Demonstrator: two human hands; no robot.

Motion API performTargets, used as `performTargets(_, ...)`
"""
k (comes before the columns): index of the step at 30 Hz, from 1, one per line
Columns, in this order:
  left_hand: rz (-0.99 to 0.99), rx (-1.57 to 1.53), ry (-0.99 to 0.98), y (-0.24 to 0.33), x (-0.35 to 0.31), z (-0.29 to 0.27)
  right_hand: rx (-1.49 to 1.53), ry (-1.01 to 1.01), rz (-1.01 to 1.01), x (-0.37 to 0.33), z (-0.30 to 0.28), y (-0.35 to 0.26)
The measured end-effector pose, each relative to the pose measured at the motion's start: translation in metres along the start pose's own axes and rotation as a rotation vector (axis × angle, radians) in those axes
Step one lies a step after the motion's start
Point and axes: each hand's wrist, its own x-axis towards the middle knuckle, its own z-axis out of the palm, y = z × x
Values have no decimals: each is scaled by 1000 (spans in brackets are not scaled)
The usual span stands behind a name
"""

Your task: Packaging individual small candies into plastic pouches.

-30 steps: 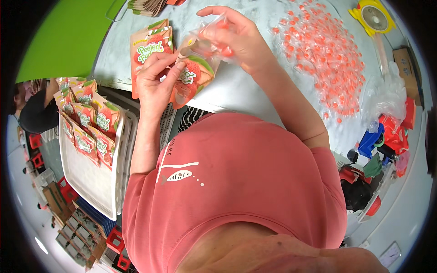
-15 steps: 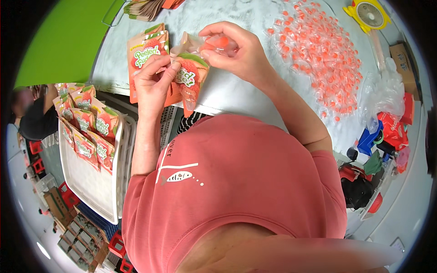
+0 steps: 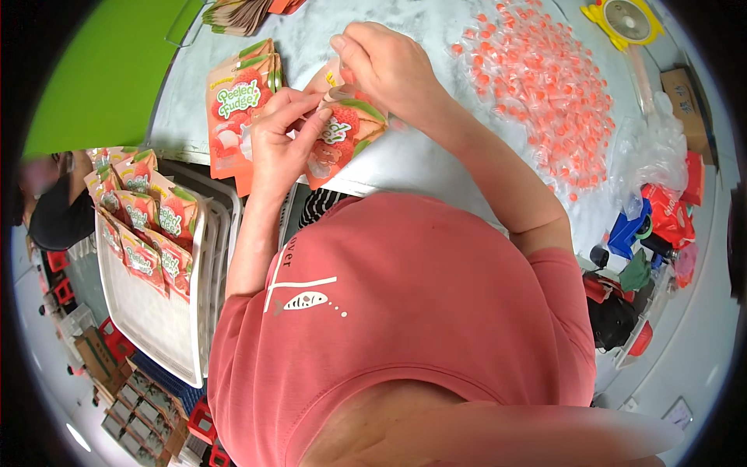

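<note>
My left hand [image 3: 292, 132] pinches the upper edge of a red and tan candy pouch [image 3: 342, 140] with a green corner and lychee picture, holding it tilted at the table's near edge. Over the pouch's mouth is my right hand [image 3: 393, 70], back up and fingers curled down. Beneath its fingers shows a bit of a clear-wrapped orange candy [image 3: 348, 75]; the rest of the handful is hidden. Left of my left hand lies a small stack of matching flat pouches [image 3: 233, 117]. To the right spreads a big pile of wrapped orange candies [image 3: 537, 101].
White stacked trays [image 3: 148, 319] at my left hold several filled pouches [image 3: 140, 218]. More pouches [image 3: 233, 15] lie at the table's back. A yellow fan [image 3: 622, 19], a cardboard box [image 3: 685, 109] and plastic bags [image 3: 654, 156] stand right. Another person's dark sleeve [image 3: 62, 218] shows far left.
The candies in my right hand have gone down to the pouch, and the hand has turned over it. The held pouch has swung to the right and tilts more.
</note>
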Motion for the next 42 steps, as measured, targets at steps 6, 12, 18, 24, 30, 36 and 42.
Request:
performTargets(6,-12,-19,55,-4,5,2,282,32,379,-2,10,-5)
performTargets(12,-8,-38,29,-2,1,7,140,116,39,-14,17,2)
performTargets(18,7,-21,7,-1,0,7,978,88,631,-5,1,-20)
performTargets(24,-15,-168,13,1,-2,7,600,125,208,-13,-4,-33)
performTargets(30,-1,-230,-49,5,-8,8,653,-20,347,-8,-20,-41)
performTargets(36,-51,-433,-29,-10,-14,-5,784,297,352,-51,-48,-5)
performTargets(42,-50,-565,55,-15,-11,-8,-42,-389,412,-185,-27,8)
